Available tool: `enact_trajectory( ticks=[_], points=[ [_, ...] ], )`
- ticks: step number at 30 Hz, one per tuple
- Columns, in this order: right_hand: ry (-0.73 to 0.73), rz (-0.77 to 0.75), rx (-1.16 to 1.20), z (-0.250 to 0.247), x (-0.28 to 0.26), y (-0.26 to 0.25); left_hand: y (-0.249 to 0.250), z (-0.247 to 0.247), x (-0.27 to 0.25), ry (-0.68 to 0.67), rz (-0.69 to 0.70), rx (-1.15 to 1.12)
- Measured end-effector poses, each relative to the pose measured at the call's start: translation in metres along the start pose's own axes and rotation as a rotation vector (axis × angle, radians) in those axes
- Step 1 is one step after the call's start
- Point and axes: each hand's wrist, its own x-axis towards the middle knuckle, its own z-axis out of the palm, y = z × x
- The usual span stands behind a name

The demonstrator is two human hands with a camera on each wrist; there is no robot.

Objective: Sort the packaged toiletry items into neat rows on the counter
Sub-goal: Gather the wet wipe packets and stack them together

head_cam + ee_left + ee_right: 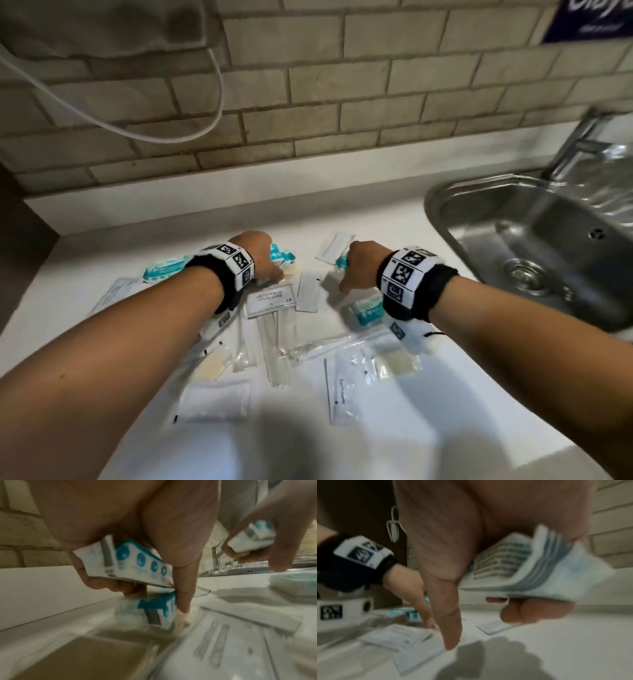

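Observation:
Packaged toiletries lie scattered on the white counter [445, 404]. My left hand [263, 260] grips a teal-and-white packet [135, 563] just above the counter; its thumb points down beside a second teal packet [154, 612] lying below. My right hand [356, 263] holds another teal-and-white packet [530, 566] in curled fingers, thumb pointing down at the counter. More teal packets lie at the far left [164, 269] and under my right wrist [366, 310]. A toothpaste sachet [342, 387], a labelled clear bag [270, 299] and long clear sleeves [274, 349] lie nearer to me.
A steel sink [534, 253] with a tap [582, 144] sits in the counter at the right. A tiled wall [308, 102] backs the counter, with a white cable [191, 133] hanging on it. A dark panel [20, 219] bounds the left end.

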Motion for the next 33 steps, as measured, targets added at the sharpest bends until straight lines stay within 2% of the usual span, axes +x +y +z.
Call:
enact_trajectory(
  ticks=[4,6,8,11,17,19,21,23,25,27,33],
  points=[
    [-0.057,0.055,-0.111,0.008,-0.006,0.016,0.014,-0.007,-0.009,0.097,0.066,-0.001],
    [-0.079,0.042,-0.090,0.011,-0.011,0.022,0.018,-0.008,-0.019,0.147,0.079,-0.031],
    [-0.114,0.008,-0.069,0.014,-0.015,0.026,0.019,-0.008,-0.029,0.174,0.069,-0.073],
    [-0.154,-0.050,-0.183,0.015,-0.020,0.028,0.015,-0.005,-0.042,0.191,0.042,-0.096],
    [-0.163,-0.173,-0.261,0.018,-0.013,0.024,0.009,-0.001,-0.069,0.196,-0.019,-0.145],
    [-0.136,-0.177,-0.334,0.026,0.008,0.031,0.003,0.002,-0.077,0.187,-0.040,-0.166],
    [-0.137,-0.203,-0.373,0.055,0.065,0.056,-0.004,0.007,-0.087,0.175,-0.070,-0.181],
    [-0.145,-0.232,-0.391,0.062,0.090,0.061,-0.009,0.011,-0.096,0.163,-0.098,-0.211],
    [-0.092,-0.272,-0.380,0.042,0.057,0.034,-0.014,0.014,-0.104,0.151,-0.126,-0.215],
    [-0.092,-0.391,-0.265,0.015,-0.006,-0.006,-0.019,0.014,-0.112,0.145,-0.158,-0.213],
    [-0.086,-0.592,-0.089,-0.001,-0.035,-0.065,-0.072,0.006,-0.124,0.236,-0.328,-0.228]
  ],
)
